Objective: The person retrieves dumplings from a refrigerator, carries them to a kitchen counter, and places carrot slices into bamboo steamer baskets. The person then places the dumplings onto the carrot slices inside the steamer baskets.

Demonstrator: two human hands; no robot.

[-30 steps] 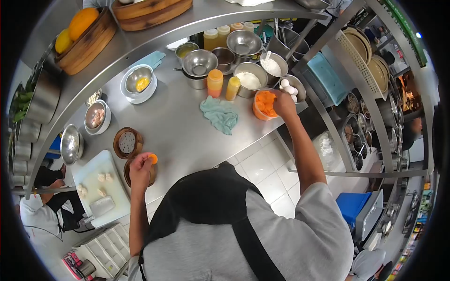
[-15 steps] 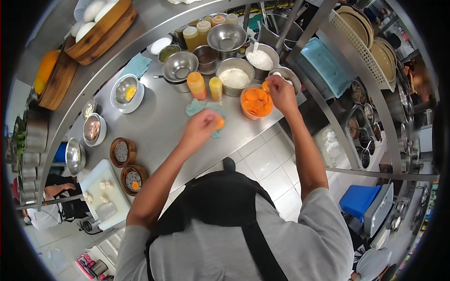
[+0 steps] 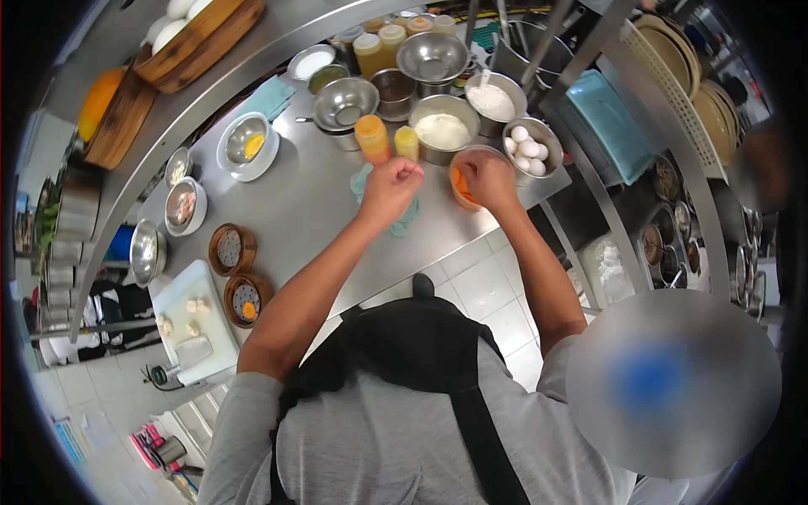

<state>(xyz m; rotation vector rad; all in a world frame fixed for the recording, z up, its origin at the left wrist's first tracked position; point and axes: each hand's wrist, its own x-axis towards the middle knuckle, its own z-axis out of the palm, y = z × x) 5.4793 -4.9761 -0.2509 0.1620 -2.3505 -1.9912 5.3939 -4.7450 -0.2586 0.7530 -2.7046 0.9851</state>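
My left hand (image 3: 394, 187) is above the steel table beside a crumpled green cloth (image 3: 406, 220), fingers closed in a pinch. Whatever is between those fingertips is hidden. To its right, my right hand (image 3: 490, 181) reaches down into a clear round tub (image 3: 480, 152) of thin orange slices that look like carrot (image 3: 459, 181). Its fingers are curled, with the tips partly hidden among the slices. An orange squeeze bottle (image 3: 371, 137) and a smaller yellow one (image 3: 406, 144) stand just beyond my left hand.
Behind the tub are a bowl of white powder (image 3: 443, 132), a pot of flour (image 3: 491, 102) and a pot of eggs (image 3: 527, 152). Two bamboo steamers (image 3: 246, 249) stand at left, by a white cutting board (image 3: 192, 290). Metal shelf posts (image 3: 593, 215) rise at right.
My right hand has moved from above the tub's right rim down into it. My left hand has shifted up and right; the orange slice seen in it earlier is out of sight. The view has shifted.
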